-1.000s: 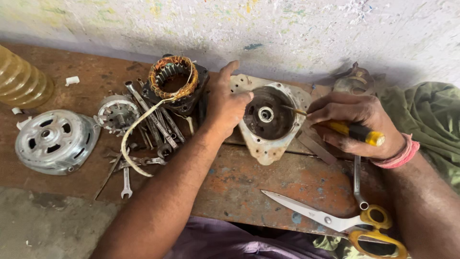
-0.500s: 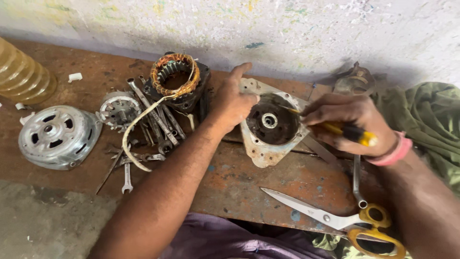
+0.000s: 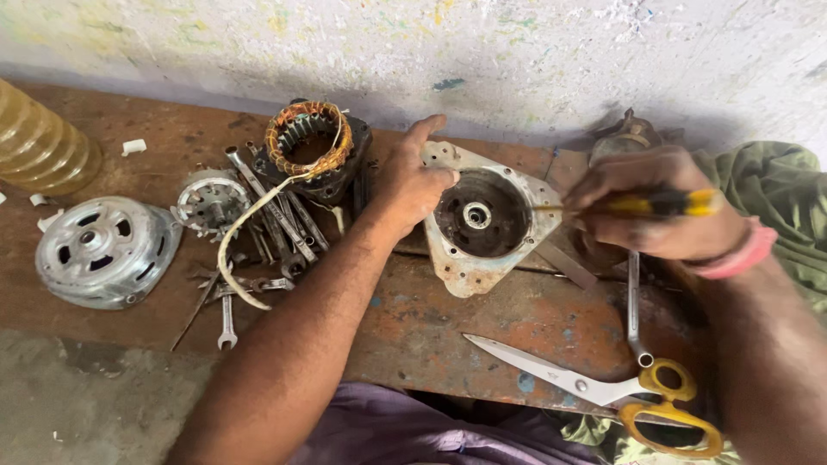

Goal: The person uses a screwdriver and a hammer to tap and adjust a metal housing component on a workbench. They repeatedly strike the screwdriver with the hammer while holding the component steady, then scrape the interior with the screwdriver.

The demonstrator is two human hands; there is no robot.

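A grey triangular motor end cover (image 3: 479,226) with a dark round recess and a bearing at its centre lies on the rusty bench. My left hand (image 3: 412,183) grips its left edge, thumb on the rim. My right hand (image 3: 648,212) holds a screwdriver with a yellow and black handle (image 3: 663,203). Its thin shaft points left to the recess's right rim.
A copper-wound stator (image 3: 308,146) with a white cable sits left of the cover, over several spanners (image 3: 274,224). A silver motor cover (image 3: 102,251) and a small fan part (image 3: 209,199) lie further left. Yellow-handled scissors (image 3: 603,392) lie at the front edge. An amber bottle (image 3: 39,146) stands far left.
The view has shifted slightly. My right hand has turned the screwdriver more level, tip at the recess's rim. My left hand still holds the cover.
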